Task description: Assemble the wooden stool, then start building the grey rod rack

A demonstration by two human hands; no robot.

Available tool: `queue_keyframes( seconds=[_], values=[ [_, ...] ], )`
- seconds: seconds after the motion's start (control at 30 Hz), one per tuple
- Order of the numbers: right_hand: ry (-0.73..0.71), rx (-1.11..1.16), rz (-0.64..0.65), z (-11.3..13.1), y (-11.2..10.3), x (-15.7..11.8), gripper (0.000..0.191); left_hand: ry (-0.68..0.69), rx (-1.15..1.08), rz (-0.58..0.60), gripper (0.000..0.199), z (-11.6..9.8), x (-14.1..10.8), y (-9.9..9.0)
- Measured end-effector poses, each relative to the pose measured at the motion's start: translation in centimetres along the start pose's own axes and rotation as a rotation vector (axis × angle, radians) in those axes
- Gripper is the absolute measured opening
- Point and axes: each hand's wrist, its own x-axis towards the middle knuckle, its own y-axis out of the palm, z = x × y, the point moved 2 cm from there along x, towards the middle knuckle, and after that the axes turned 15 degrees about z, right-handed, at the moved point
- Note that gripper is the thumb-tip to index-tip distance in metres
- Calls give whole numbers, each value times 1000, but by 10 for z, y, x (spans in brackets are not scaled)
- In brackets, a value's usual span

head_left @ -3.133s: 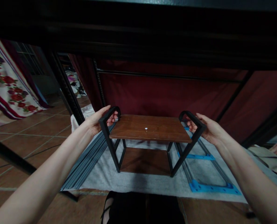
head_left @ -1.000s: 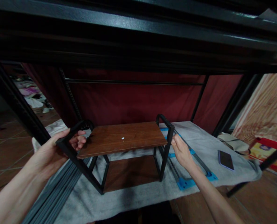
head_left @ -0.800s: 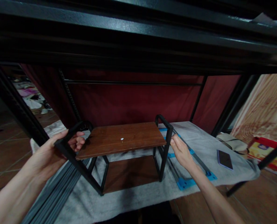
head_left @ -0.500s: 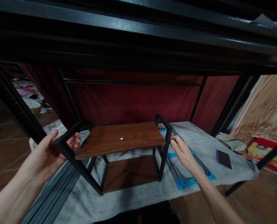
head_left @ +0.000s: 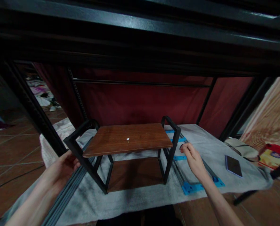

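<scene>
A small two-tier rack with a brown wooden upper shelf point(head_left: 130, 137), a lower shelf point(head_left: 136, 174) and black metal side frames stands upright on a grey cloth. My left hand point(head_left: 68, 164) is at the rack's left side frame, its fingers partly behind the bar; whether it grips is unclear. To the right of the right side frame point(head_left: 172, 150), my right hand point(head_left: 193, 157) hovers apart from it with curled fingers. What those fingers hold, if anything, is too small to tell. A small white mark point(head_left: 128, 138) shows on the upper shelf.
Grey tubes point(head_left: 66, 191) lie at the left. Blue brackets with grey rods point(head_left: 194, 187) and a phone point(head_left: 233, 165) rest on the cloth point(head_left: 149, 197) at the right. Black beams point(head_left: 130, 40) cross overhead. A red curtain point(head_left: 142, 103) hangs behind.
My right hand has moved away from the rack's right frame. My left hand has dropped lower along the left frame. The view has shifted, so the scene sits slightly further right.
</scene>
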Motion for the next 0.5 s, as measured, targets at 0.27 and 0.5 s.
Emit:
queue_keyframes(
  seconds=[0.27, 0.5],
  values=[
    [102, 161, -37, -57, 7, -37, 25, 60, 122, 99, 23, 57, -21, -27],
    [279, 237, 68, -89, 60, -100, 35, 59, 361, 64, 44, 96, -40, -38]
  ],
)
